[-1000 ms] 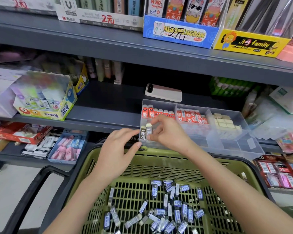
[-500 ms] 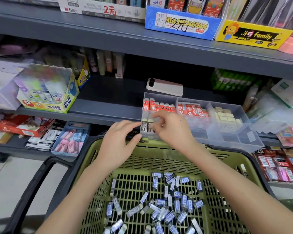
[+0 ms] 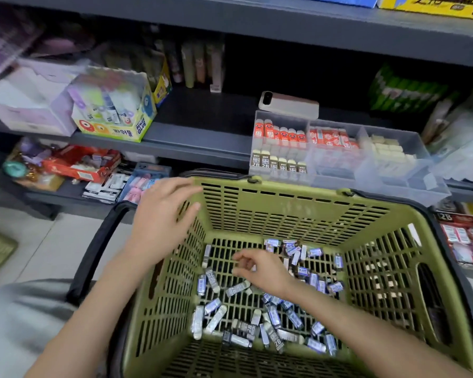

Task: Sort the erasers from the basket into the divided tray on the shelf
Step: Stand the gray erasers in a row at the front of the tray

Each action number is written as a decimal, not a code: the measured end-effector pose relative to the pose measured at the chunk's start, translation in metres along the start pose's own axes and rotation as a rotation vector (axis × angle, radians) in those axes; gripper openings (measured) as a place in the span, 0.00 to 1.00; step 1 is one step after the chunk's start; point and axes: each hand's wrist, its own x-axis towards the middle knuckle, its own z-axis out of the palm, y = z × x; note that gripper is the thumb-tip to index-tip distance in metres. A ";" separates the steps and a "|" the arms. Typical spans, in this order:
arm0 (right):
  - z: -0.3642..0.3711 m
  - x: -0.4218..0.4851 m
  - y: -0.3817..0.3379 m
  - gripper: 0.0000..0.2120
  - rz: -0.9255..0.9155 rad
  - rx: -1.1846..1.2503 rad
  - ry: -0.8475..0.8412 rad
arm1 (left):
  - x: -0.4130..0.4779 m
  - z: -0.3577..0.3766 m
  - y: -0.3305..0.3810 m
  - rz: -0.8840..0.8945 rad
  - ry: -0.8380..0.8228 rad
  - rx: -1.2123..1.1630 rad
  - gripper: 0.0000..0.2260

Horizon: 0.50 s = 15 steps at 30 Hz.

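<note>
A green plastic basket [image 3: 284, 214] stands in front of me with several loose erasers [image 3: 271, 320] in dark sleeves on its slatted floor. My right hand [image 3: 260, 271] is down inside it just above the erasers, fingers loosely curled, nothing visibly held. My left hand [image 3: 161, 222] hovers at the basket's left rim with relaxed fingers, holding nothing. On the shelf behind stands the clear divided tray [image 3: 393, 184]; its left compartment holds a row of brown 2B erasers [image 3: 279, 162] in front of red-sleeved ones [image 3: 281, 132].
A phone [image 3: 288, 105] lies on the shelf behind the tray. Glue boxes [image 3: 112, 105] stand at the left of that shelf. The basket's black handle [image 3: 93, 252] hangs down at its left side. Boxed stationery fills the lower shelf on both sides.
My right hand left the tray's left compartment and dropped into the basket. My left hand drew back from the tray to the basket's left rim. The view tilted down.
</note>
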 end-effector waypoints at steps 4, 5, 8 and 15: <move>0.039 0.041 0.003 0.22 -0.164 -0.285 -0.025 | -0.027 -0.006 -0.013 -0.021 -0.035 0.015 0.15; 0.045 0.050 0.004 0.23 -0.217 -0.372 -0.031 | -0.032 -0.006 -0.014 -0.037 -0.042 -0.004 0.14; 0.059 0.068 0.005 0.28 -0.347 -0.623 -0.031 | -0.042 -0.006 -0.013 -0.045 -0.061 0.000 0.13; 0.051 0.071 0.024 0.13 -0.200 -0.439 0.035 | -0.040 -0.004 -0.013 -0.088 -0.069 -0.031 0.11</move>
